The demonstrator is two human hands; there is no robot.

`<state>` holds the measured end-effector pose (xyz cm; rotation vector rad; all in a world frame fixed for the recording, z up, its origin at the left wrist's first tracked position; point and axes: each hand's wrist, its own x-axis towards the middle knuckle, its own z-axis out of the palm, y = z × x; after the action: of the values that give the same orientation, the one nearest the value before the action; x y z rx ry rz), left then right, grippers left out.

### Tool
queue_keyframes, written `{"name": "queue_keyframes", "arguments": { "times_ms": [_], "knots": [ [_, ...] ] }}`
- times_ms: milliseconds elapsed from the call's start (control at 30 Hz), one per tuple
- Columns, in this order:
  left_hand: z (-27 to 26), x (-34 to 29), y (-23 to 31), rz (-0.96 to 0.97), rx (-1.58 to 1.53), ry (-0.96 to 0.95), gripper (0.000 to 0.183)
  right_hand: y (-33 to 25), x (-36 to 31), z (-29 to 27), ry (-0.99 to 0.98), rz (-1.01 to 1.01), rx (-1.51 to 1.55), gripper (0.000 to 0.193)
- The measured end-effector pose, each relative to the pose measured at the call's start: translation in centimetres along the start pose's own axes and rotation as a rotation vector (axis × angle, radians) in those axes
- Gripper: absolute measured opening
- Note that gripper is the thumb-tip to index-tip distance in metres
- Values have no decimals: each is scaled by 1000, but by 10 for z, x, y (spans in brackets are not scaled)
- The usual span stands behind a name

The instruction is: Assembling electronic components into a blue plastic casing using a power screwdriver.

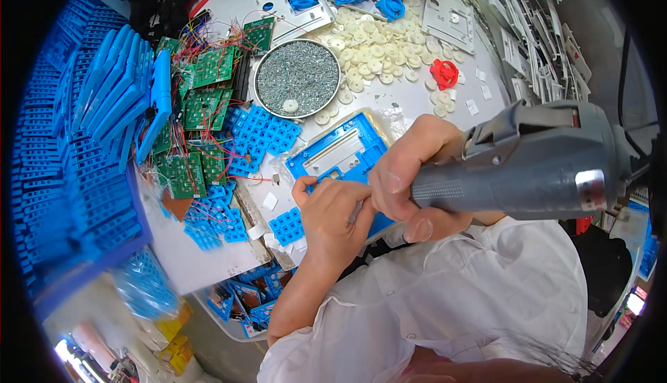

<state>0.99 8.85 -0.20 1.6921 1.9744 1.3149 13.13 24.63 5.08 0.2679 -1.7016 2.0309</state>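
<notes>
In front of me a blue plastic housing [347,148] lies tilted on the work table, its inside facing up, with a silvery strip along it. My left hand [332,210] rests on the housing's near part, fingers bent and pressed down on it. Anything small between those fingertips is hidden. My right hand [417,174] is wrapped round a large grey power screwdriver [514,167]. The tool reaches in from the right, and its tip is hidden behind my hands. Just left of my left hand lies a blue keypad piece [287,226].
A round metal dish of screws [297,77] stands beyond the housing, beside a spread of cream plastic discs [375,42]. Wired green circuit boards [208,108] and stacked blue casings [111,91] crowd the left. A red plastic part [443,74] lies at the far right.
</notes>
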Motion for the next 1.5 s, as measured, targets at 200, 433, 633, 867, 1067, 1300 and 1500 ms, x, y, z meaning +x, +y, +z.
{"name": "queue_keyframes", "arguments": {
  "times_ms": [200, 433, 633, 867, 1067, 1300, 1500],
  "knots": [
    [1, -5, 7, -30, 277, -49, 26, 12, -13, -4, 47, 35, -155, 42],
    [11, -22, -7, 101, 400, -148, 26, 26, -29, -7, 37, 105, -302, 33],
    [13, -25, -9, 86, 447, -153, 25, 47, -29, 2, -1, -21, -392, 24],
    [14, -26, -9, 104, 398, -167, 34, 42, -25, -19, -77, 209, -126, 35],
    [-53, -6, -24, -110, 64, -61, 34, 5, 14, -38, 227, -119, -54, 69],
    [-189, -18, -101, -432, 566, 407, 13, -46, 24, -56, 661, -290, -801, 73],
    [-209, -85, -131, -653, 555, 338, 29, -23, -29, -45, 688, -539, -873, 64]
  ]
}}
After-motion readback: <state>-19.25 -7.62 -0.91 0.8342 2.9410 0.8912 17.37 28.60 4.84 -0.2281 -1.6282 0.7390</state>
